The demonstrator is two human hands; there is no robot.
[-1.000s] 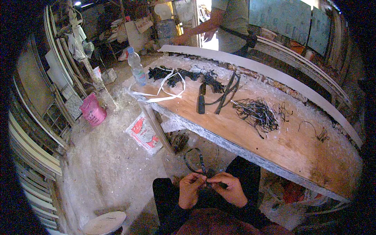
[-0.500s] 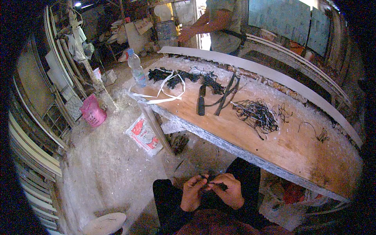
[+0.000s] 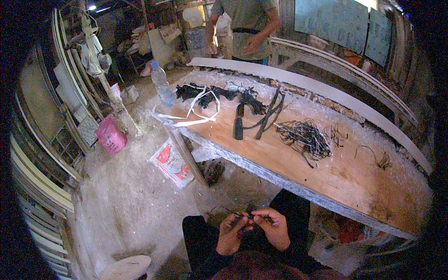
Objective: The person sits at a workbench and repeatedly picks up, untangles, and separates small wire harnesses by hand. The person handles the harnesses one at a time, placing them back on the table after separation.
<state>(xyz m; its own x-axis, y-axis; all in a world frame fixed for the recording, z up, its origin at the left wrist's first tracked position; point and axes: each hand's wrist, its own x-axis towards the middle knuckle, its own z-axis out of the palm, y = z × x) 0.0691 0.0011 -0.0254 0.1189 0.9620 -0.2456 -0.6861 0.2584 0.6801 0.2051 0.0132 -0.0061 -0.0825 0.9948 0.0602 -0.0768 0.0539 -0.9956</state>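
Observation:
Above my lap, my left hand (image 3: 229, 234) and my right hand (image 3: 272, 227) meet, fingertips pinched together around a small dark piece (image 3: 249, 216). Fingers cover most of it, so its kind does not show. Beyond them stands the wooden workbench (image 3: 275, 161). On its top lie a tangle of thin black and white cords (image 3: 305, 140), a black cylindrical thing like a handle (image 3: 239, 125), and dark flat straps (image 3: 267, 120). Farther left are bundles of black cords (image 3: 210, 97) and a loop of white strap (image 3: 193, 122).
A clear plastic bottle (image 3: 161, 84) stands at the bench's far left end. On the floor are a pink bag (image 3: 111, 135) and a printed sack (image 3: 171, 163); a round pale stool top (image 3: 126, 267) is lower left. Another person (image 3: 246, 32) stands behind the bench.
My hands stay together over my lap; the fingers have shifted slightly on the small dark piece. The person behind the bench has moved left and turned toward it.

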